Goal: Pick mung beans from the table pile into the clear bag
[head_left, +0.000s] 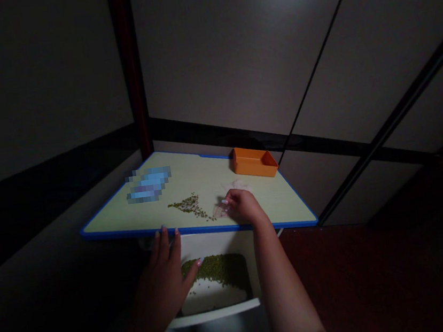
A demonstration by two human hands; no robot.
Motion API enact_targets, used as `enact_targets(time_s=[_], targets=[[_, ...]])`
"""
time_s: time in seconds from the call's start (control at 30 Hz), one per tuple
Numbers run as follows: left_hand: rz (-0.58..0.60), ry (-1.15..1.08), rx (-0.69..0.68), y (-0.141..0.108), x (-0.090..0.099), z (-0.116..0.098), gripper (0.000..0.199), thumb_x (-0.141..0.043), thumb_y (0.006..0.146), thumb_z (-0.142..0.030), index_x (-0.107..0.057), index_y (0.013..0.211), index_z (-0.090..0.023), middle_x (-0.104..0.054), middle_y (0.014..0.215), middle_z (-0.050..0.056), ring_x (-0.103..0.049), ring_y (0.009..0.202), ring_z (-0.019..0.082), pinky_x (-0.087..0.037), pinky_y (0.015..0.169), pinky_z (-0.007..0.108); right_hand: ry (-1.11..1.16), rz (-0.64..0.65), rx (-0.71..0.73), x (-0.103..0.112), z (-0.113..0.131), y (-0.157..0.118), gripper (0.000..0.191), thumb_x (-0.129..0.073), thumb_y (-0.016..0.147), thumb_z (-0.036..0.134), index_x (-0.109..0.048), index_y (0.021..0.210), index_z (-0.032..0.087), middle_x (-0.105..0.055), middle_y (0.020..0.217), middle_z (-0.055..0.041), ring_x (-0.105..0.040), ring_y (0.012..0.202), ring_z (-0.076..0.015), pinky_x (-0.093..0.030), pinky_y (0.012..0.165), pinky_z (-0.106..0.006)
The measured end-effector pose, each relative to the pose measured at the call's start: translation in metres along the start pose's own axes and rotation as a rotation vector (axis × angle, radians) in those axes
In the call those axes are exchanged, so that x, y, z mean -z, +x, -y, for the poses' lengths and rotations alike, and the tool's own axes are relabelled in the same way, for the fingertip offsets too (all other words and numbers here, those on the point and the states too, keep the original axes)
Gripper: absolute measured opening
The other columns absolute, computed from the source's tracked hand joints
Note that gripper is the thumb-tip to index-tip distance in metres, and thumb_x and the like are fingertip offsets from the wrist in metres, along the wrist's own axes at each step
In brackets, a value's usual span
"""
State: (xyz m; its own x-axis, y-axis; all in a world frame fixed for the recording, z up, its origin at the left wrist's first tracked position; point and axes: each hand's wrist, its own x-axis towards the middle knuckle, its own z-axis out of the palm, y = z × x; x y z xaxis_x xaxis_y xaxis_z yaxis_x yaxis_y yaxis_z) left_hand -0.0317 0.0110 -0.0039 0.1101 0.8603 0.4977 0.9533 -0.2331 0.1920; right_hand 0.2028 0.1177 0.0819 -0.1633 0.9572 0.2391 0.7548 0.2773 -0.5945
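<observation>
My right hand (240, 204) is over the pale tabletop (278, 205), its fingers curled into a pinch. Whatever they may hold is too small to make out. Left of it lies a loose scatter of small green seeds (188, 205), with a few trailing toward the fingers. My left hand (171, 269) rests with fingers spread, the tips at the table's blue front edge and the thumb over a white drawer-like bin (223, 312). Inside that bin, many more green seeds (226, 268) are heaped toward the far side, and part of the bin is behind my left hand.
An orange open box (255, 163) stands at the table's back right corner. At the left lies a blurred-out blue item (149, 184). A faint pinkish drawing (240, 184) shows beside my right hand. Light panelled walls (211, 54) stand behind the table, with dark reddish floor (322, 266) to the right.
</observation>
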Motion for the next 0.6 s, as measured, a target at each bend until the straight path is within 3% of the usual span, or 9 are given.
enact_targets(time_s=[0.6], targets=[[-0.002, -0.004, 0.003, 0.0001, 0.0001, 0.0001, 0.081, -0.041, 0.079, -0.062, -0.039, 0.137, -0.005, -0.028, 0.151, 0.026, -0.024, 0.142, 0.037, -0.037, 0.108, 0.048, 0.098, 0.071, -0.032, -0.0006, -0.0046, -0.0028, 0.006, -0.059, 0.078, 0.022, -0.062, 0.074, 0.019, -0.063, 0.066, 0.0005, -0.055, 0.058, -0.0109, -0.038, 0.057, -0.02]])
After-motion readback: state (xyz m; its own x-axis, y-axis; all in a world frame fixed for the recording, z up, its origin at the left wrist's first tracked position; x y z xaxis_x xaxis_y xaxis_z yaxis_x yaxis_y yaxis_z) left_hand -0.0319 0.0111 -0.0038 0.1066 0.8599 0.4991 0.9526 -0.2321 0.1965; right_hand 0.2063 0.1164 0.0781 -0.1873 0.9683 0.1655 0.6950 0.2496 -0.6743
